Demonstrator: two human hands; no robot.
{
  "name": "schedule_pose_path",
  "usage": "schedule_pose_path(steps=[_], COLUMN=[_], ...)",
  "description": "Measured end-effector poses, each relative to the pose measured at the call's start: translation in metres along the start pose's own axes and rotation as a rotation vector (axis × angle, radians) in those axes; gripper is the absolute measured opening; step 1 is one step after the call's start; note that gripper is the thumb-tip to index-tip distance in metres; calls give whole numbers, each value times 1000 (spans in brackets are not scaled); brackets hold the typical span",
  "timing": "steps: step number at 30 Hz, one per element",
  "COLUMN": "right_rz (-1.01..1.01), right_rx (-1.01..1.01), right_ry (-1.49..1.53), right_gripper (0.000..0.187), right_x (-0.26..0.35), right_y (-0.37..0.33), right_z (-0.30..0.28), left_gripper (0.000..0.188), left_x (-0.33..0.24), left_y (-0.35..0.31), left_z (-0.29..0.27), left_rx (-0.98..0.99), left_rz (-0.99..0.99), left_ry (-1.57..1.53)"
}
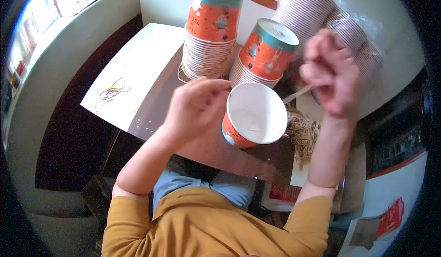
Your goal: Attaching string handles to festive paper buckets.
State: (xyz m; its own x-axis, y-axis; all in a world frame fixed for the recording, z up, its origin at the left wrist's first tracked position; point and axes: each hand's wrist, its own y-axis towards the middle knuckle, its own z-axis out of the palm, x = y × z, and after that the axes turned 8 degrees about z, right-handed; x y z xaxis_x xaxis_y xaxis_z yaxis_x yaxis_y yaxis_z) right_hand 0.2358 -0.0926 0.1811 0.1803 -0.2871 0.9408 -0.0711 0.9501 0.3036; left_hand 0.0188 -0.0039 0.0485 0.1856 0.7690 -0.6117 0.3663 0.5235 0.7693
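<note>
The left hand is bending its fingers at the left rim of an orange-and-teal paper cup; whether it is gripping the cup or only steadying it, I cannot tell. The cup is tilting its white mouth toward the person, between the two hands. The right hand is blurring, raised to the right of the cup, and seems to be closing on a pale strand that is running down toward the cup's right side. Below that hand, a tangled cord bundle is lying beside the cup. Just beyond the cup, a shorter upturned cup stack is standing; farther off, behind the left hand, a taller upturned stack is rising. Left of the left hand, loose strands are lying on a white sheet.
</note>
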Motion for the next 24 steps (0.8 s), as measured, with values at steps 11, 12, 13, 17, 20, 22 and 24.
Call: schedule_pose_path(steps=[11, 12, 13, 17, 20, 22, 24], right_rz=[531, 537, 543, 503, 477, 486, 496], right_rx=[-152, -205, -259, -324, -326, -325, -324], right_ry=[-789, -814, -840, -880, -901, -901, -903], right_gripper=[11, 11, 11, 14, 16, 15, 15], right_x=[-152, -156, -160, -156, -157, -159, -160], right_y=[-3, 0, 2, 7, 7, 7, 7], right_z=[-39, -37, -36, -32, -36, -37, -36], left_gripper=[20, 20, 20, 20, 21, 21, 21], left_x=[93, 95, 96, 99, 103, 104, 104], left_y=[-2, -2, -2, -2, -1, 0, 2], left_z=[33, 35, 37, 37, 39, 39, 39], left_rx=[248, 257, 266, 310, 312, 322, 331], left_rz=[-491, -496, -501, -500, -454, -455, -456], left_ry=[-219, -226, -232, -206, -209, -219, -231])
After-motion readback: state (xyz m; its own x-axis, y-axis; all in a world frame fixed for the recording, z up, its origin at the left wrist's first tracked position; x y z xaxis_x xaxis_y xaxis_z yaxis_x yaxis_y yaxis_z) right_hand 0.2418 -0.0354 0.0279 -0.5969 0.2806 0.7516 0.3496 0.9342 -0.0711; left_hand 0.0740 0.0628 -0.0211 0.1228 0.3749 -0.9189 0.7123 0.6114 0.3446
